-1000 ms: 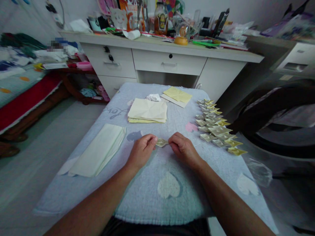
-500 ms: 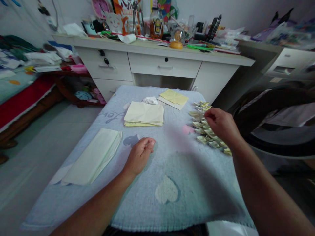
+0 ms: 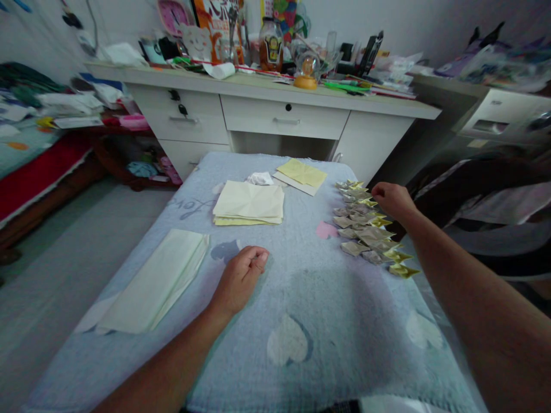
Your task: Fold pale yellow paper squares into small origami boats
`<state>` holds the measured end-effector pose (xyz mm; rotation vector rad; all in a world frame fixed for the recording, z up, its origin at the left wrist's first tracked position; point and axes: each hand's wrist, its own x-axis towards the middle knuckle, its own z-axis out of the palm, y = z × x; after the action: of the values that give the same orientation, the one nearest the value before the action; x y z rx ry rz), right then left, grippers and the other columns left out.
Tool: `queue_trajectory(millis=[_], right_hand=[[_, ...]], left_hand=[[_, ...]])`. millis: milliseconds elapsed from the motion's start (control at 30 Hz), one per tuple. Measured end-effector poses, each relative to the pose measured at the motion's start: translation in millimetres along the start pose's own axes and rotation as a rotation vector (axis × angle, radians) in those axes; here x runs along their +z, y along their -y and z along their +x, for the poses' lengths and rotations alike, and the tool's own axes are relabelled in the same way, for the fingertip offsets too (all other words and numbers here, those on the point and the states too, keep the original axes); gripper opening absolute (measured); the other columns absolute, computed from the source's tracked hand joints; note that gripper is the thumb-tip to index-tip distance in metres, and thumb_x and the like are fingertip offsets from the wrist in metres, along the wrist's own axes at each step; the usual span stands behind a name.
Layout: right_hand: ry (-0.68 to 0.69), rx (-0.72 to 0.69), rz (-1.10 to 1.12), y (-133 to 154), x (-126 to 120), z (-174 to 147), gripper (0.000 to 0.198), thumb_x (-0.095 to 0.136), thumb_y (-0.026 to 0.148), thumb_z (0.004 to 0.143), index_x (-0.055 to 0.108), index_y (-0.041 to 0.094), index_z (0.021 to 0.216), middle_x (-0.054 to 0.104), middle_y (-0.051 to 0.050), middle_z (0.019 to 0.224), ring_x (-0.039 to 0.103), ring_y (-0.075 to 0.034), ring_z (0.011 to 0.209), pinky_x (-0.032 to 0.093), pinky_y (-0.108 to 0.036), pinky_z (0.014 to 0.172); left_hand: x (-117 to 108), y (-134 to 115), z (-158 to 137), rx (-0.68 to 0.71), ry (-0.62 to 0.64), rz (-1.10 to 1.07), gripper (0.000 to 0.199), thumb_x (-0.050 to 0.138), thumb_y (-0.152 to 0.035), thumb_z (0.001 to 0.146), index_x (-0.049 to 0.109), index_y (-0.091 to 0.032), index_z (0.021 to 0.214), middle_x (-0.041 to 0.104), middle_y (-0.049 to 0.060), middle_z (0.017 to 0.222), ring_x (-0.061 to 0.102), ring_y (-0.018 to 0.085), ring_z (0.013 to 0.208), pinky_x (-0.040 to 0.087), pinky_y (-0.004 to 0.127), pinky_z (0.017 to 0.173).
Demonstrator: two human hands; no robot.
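My left hand (image 3: 244,276) rests on the blue tablecloth, fingers curled closed with nothing showing in them. At the right side my right hand (image 3: 392,199) is closed beside rows of small folded paper pieces (image 3: 365,232), grey-white and yellow. Its fingertips meet the far right part of these rows, and whatever they pinch is hidden. In front of my left hand lies a stack of creased cream and yellow paper sheets (image 3: 248,202). A long folded pale-green paper bundle (image 3: 155,281) lies to the left of that hand.
The tablecloth (image 3: 284,298) has heart prints. Behind the stack sit a crumpled white tissue (image 3: 260,178) and a yellow sheet (image 3: 301,171) on a pale one. A cluttered white desk (image 3: 284,117) stands beyond, a washing machine (image 3: 495,123) at right, a bed (image 3: 38,172) at left.
My right hand has shifted right and slightly up, uncovering more of the folded paper pieces. My left hand stays closed at nearly the same spot. The view has shifted slightly.
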<state>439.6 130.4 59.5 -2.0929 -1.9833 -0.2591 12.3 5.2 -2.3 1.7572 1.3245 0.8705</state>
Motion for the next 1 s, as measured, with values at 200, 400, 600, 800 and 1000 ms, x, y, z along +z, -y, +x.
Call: queue_trajectory(millis=[200, 400, 600, 800, 1000], right_hand=[[0.059, -0.002, -0.002, -10.0, 6.7, 4.3, 0.022, 0.052, 0.015, 0.069, 0.071, 0.016, 0.080, 0.072, -0.006, 0.077, 0.060, -0.017, 0.065, 0.040, -0.026, 0.062], [0.080, -0.004, -0.002, -11.1, 10.5, 5.5, 0.021, 0.052, 0.015, 0.068, 0.071, 0.017, 0.078, 0.072, -0.006, 0.074, 0.060, -0.017, 0.064, 0.041, -0.026, 0.061], [0.027, 0.024, -0.026, -9.2, -1.1, 5.1, 0.020, 0.052, 0.016, 0.071, 0.071, 0.018, 0.077, 0.070, -0.005, 0.071, 0.058, -0.017, 0.061, 0.039, -0.026, 0.058], [-0.092, -0.052, 0.046, 42.8, -25.3, -1.4, 0.020, 0.052, 0.018, 0.077, 0.071, 0.015, 0.082, 0.070, -0.010, 0.083, 0.061, -0.020, 0.073, 0.042, -0.028, 0.066], [0.014, -0.376, 0.282, 138.6, -10.2, -28.2, 0.018, 0.051, 0.017, 0.082, 0.069, 0.015, 0.082, 0.068, -0.010, 0.083, 0.060, -0.021, 0.077, 0.044, -0.031, 0.075]], left_hand=[[0.6, -0.1, 0.4, 0.010, 0.004, 0.014, 0.034, 0.042, -0.044, 0.095, 0.065, -0.019, 0.097, 0.064, 0.003, 0.082, 0.062, 0.018, 0.077, 0.046, 0.030, 0.073], [-0.3, -2.0, -0.2, 0.004, 0.011, 0.012, 0.035, 0.042, -0.045, 0.095, 0.065, -0.019, 0.096, 0.065, 0.004, 0.084, 0.063, 0.019, 0.079, 0.047, 0.031, 0.074], [-1.3, -4.0, -0.7, 0.016, 0.010, -0.014, 0.033, 0.044, -0.044, 0.094, 0.066, -0.019, 0.095, 0.066, 0.005, 0.085, 0.063, 0.020, 0.079, 0.048, 0.030, 0.073], [-0.8, -4.9, -0.3, 0.020, 0.008, -0.037, 0.033, 0.044, -0.043, 0.093, 0.066, -0.019, 0.093, 0.067, 0.006, 0.086, 0.063, 0.020, 0.080, 0.048, 0.029, 0.071], [0.0, -2.5, 0.0, 0.012, 0.012, -0.060, 0.032, 0.045, -0.043, 0.093, 0.066, -0.019, 0.092, 0.067, 0.006, 0.088, 0.064, 0.020, 0.081, 0.049, 0.028, 0.071]])
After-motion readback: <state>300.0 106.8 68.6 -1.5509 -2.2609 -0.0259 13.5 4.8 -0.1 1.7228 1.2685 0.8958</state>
